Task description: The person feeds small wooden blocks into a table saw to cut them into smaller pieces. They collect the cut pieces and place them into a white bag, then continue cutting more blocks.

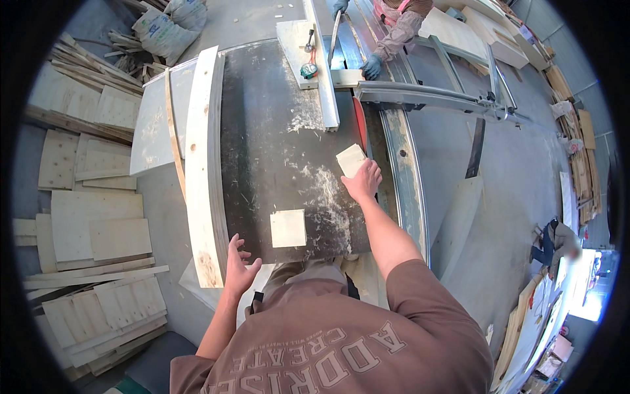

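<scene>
And the right hand point(363, 182) is reaching forward over the dark table point(262, 144), pinching a small stack of pale wood pieces point(350, 157) between thumb and fingers! That stack is sitting close to the table's right side, near a red strip point(360, 125). The left hand point(241, 266) is hovering by the near edge, fingers spread and curving, thumb standing apart. Just to its left, a long stack of boards point(203, 164) is running along the table's side. Between the hands, a second stack of square wood pieces point(289, 228) is lying near the front edge, with shavings point(328, 187) scattering across the surface. Up at the far end, a co-worker's gloved hand point(372, 67) is resting by a wood strip point(346, 78), while a tape measure point(308, 70) is lying on a pale board point(291, 46) beside a metal bar point(326, 85).
</scene>
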Demonstrator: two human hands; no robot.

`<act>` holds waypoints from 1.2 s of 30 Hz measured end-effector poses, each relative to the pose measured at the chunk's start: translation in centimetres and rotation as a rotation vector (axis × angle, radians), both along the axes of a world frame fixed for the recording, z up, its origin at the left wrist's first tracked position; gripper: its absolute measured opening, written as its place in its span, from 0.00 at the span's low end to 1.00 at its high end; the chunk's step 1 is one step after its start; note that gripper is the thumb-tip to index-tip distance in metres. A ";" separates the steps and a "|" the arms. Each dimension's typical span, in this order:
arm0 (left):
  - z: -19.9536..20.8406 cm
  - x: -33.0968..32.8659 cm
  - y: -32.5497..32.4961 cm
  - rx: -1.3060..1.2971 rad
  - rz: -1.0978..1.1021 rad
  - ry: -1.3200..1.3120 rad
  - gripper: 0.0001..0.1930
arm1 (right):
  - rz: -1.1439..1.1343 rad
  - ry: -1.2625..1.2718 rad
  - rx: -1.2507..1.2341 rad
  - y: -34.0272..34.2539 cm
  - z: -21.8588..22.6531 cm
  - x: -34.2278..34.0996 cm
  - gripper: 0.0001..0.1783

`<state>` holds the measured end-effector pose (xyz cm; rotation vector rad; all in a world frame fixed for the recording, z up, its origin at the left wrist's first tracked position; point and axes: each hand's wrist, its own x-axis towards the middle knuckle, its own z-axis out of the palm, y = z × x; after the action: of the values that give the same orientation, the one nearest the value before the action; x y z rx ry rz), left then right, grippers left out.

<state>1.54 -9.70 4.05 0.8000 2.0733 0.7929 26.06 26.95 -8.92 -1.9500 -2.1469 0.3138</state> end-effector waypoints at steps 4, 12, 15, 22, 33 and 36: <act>-0.6 0.2 -1.0 -0.012 0.021 -0.013 0.52 | 0.024 0.051 -0.102 0.9 -0.7 0.4 0.50; -0.7 0.8 -0.6 -0.005 0.000 -0.005 0.52 | 0.021 0.021 -0.114 1.1 -0.1 -0.1 0.50; -0.7 0.7 -0.3 0.011 -0.008 -0.012 0.51 | -0.015 0.020 -0.170 0.9 0.6 -0.5 0.50; -1.1 0.3 1.1 0.146 0.074 -0.104 0.46 | 0.057 0.252 -0.101 -5.3 7.6 -1.3 0.50; -3.5 1.4 7.8 0.291 0.046 -0.401 0.43 | 1.037 0.200 -0.156 -13.4 16.5 -4.2 0.53; -2.0 2.6 8.8 0.181 -0.001 -0.420 0.46 | 1.047 0.194 -0.064 -14.2 16.2 -4.4 0.53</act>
<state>4.17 -0.91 2.08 0.6615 1.6448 1.0598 21.61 12.72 7.25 -0.5958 -2.8174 0.6883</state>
